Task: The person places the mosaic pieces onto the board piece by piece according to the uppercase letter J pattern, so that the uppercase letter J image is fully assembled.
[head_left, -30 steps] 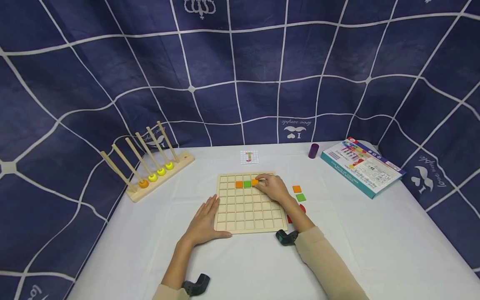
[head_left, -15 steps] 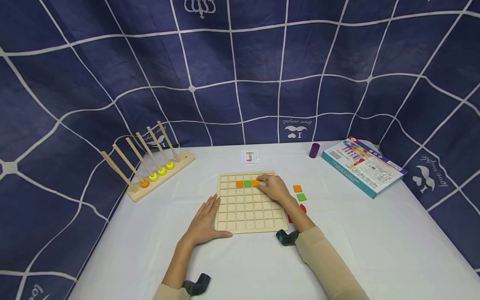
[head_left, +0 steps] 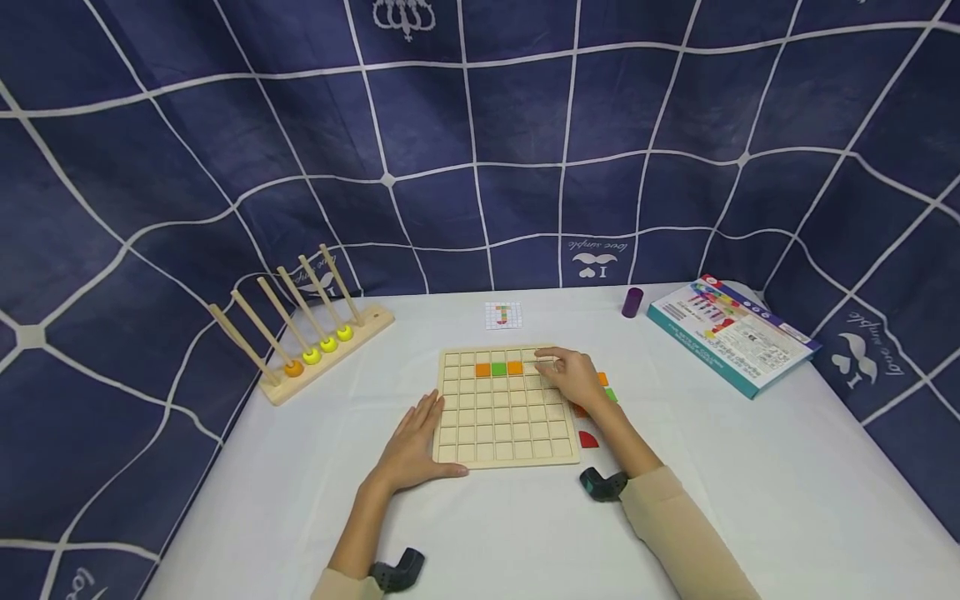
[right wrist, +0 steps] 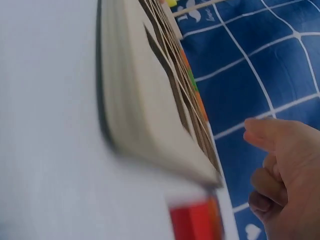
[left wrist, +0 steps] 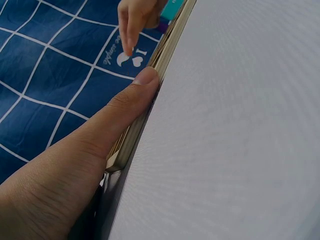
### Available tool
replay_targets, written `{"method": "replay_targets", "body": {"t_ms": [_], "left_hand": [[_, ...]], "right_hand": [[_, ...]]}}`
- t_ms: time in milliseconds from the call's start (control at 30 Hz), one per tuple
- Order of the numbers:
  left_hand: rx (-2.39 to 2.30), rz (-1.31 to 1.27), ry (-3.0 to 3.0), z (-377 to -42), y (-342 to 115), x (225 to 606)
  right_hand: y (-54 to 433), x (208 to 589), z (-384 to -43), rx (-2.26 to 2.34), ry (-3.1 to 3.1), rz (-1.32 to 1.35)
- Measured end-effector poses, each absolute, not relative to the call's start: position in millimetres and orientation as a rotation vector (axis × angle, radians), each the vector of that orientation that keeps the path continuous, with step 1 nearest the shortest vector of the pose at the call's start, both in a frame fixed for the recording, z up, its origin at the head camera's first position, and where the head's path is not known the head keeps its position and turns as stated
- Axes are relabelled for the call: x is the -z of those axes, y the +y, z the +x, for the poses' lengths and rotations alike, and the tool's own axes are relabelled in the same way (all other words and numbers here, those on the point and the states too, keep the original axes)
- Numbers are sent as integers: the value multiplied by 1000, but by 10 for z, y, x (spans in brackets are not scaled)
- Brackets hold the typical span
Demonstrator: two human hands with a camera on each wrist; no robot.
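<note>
A wooden grid board [head_left: 483, 414] lies on the white table. In one of its upper rows sit an orange square tile [head_left: 482, 370], a green square tile [head_left: 498, 369] and a second orange square tile [head_left: 514, 367], side by side. My left hand [head_left: 408, 446] rests with straight fingers along the board's left side, its thumb [left wrist: 135, 95] on the front edge. Over the upper right of the board is my right hand [head_left: 576, 381], fingers loosely bent and nothing visible between them, just right of the last orange tile.
Beside the board's right edge lie an orange tile [head_left: 602, 379], a green tile [head_left: 612, 394] and a red quarter-round piece [head_left: 588, 439], partly behind the right arm. Further back are a pattern card [head_left: 503, 315], a purple cylinder [head_left: 632, 302], a box [head_left: 731, 333] and a peg stand with beads [head_left: 367, 321].
My right hand has let go of the second orange tile, which stays in the row, and has moved right. My left hand keeps its place at the board's corner.
</note>
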State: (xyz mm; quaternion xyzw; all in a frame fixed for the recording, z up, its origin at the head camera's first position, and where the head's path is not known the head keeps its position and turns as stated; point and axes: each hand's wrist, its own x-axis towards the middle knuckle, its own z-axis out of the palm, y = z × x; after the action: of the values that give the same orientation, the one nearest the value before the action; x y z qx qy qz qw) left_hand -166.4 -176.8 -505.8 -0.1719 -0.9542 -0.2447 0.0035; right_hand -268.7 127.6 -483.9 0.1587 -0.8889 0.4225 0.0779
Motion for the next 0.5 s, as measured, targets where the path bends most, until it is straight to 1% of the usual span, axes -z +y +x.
{"method": "replay_targets", "body": {"t_ms": [100,300,500], "left_hand": [[767,-539,-2991,-1664,-1767,5060],[764,-552,-2954,-1672,-1779,5067],[778,-544,-2968,-1671,-1781,5060]], "right_hand": [[1446,4784,-2639,-1251,-2651,496],[1803,4716,-2571,-1179,-2689,435],[2129,4740,-2542,-1132,-2752,376]]}}
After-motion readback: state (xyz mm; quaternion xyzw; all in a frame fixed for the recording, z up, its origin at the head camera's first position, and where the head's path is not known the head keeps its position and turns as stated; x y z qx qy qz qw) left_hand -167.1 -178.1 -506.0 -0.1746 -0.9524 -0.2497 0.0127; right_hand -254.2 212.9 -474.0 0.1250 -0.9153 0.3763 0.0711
